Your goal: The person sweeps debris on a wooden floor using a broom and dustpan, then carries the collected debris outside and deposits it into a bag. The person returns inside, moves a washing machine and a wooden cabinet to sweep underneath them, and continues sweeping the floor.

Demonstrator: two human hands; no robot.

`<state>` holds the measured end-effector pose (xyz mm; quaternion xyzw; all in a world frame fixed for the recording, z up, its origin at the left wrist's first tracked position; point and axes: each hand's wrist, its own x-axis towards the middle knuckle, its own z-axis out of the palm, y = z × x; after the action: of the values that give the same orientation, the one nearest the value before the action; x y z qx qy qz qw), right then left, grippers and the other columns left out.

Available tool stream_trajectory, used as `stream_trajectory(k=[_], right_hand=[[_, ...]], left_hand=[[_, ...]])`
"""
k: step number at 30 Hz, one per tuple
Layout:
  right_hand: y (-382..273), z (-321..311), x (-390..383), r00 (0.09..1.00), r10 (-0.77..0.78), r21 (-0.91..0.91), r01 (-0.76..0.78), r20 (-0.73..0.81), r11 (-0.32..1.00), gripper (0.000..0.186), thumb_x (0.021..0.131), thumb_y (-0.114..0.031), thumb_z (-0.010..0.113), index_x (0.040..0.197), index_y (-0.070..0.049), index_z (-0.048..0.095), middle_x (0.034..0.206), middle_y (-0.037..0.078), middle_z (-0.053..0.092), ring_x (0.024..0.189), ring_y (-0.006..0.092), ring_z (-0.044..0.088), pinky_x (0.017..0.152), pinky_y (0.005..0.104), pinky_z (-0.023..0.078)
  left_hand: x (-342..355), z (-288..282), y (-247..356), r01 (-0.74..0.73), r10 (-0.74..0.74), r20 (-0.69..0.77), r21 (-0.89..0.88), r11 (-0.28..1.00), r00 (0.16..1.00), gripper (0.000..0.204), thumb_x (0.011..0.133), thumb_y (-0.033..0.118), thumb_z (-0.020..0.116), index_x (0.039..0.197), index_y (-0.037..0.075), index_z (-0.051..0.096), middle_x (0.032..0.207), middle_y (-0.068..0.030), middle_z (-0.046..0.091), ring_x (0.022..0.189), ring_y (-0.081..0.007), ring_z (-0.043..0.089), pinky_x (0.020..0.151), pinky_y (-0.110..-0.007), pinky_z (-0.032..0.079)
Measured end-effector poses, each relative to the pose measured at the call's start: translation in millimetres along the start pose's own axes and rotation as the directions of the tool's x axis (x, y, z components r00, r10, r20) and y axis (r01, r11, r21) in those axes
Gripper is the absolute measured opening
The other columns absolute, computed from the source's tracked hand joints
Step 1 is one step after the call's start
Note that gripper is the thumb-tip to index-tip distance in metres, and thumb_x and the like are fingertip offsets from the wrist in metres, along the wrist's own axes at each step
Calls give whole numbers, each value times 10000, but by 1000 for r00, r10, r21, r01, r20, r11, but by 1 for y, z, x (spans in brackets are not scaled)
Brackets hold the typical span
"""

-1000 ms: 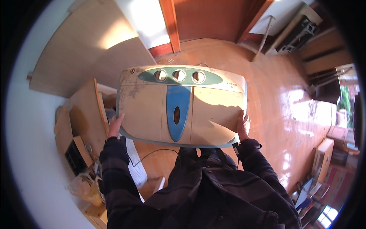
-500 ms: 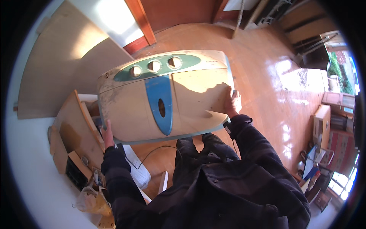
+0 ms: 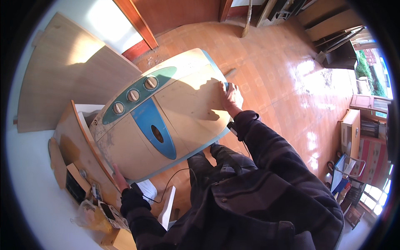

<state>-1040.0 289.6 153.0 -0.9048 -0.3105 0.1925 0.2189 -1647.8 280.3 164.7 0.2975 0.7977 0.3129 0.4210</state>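
A cream twin-tub washing machine [image 3: 183,121] stands in front of me, turned at a slant. Its top has a green panel with three knobs [image 3: 133,96] and a blue strip [image 3: 154,129] with an oval opening. My right hand [image 3: 231,100] grips the machine's right end, thumb on top and the other fingers partly hidden over the edge. At its near left corner, my left hand [image 3: 120,178] holds the side; most of those fingers are out of sight.
A curved wooden cabinet [image 3: 85,137] stands close beside the machine's left end. Behind it, a large board [image 3: 62,83] leans on the wall. White strips [image 3: 167,206] lie near my feet. A pole [image 3: 247,21] stands at the back, and a hand cart [image 3: 343,168] at the right.
The washing machine has swung counterclockwise between my hands. Its right end has moved away from me, and its left end has come nearer, closer to the cabinet.
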Motion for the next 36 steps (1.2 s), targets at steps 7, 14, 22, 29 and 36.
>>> stream_trajectory(k=[7,14,22,29,36], right_hand=[[6,-10,26,986,-145,-83,152,79,985,664,930,-645,402,1141,-56,626,1176,211,602,1085,402,587,936,474,461],[35,-3,58,917,-356,-74,373,178,925,572,969,-559,402,1183,-75,618,1129,215,643,1075,389,594,923,456,450],[41,11,93,884,-361,-73,398,297,914,809,962,-664,232,1182,2,635,1171,266,631,1099,418,584,954,477,423],[43,10,96,928,-252,-89,285,276,954,896,951,-692,160,1163,29,648,1153,289,630,1131,427,572,976,477,405],[75,16,113,946,-175,-63,199,275,978,884,954,-693,232,1258,56,592,1219,228,636,1177,320,586,1011,379,416]], left_hand=[[-87,-2,-78,30,-40,-151,-62,998,988,884,854,581,654,1311,-139,420,1239,-210,577,1099,-282,583,936,-383,467],[-149,16,-141,89,-82,-352,2,996,932,781,818,500,729,1257,-108,508,1210,-214,610,1066,-288,606,903,-386,479],[-147,31,-153,-97,56,-448,-69,993,892,729,719,522,799,1118,-57,608,1048,-201,663,963,-343,644,858,-427,494],[-150,27,-142,-97,65,-415,-58,994,907,673,737,510,792,1094,-37,631,1020,-172,679,950,-304,656,847,-412,501],[-160,21,-120,-155,88,-325,-188,970,941,516,808,389,774,1067,-43,662,996,-129,701,909,-210,658,802,-351,505]])
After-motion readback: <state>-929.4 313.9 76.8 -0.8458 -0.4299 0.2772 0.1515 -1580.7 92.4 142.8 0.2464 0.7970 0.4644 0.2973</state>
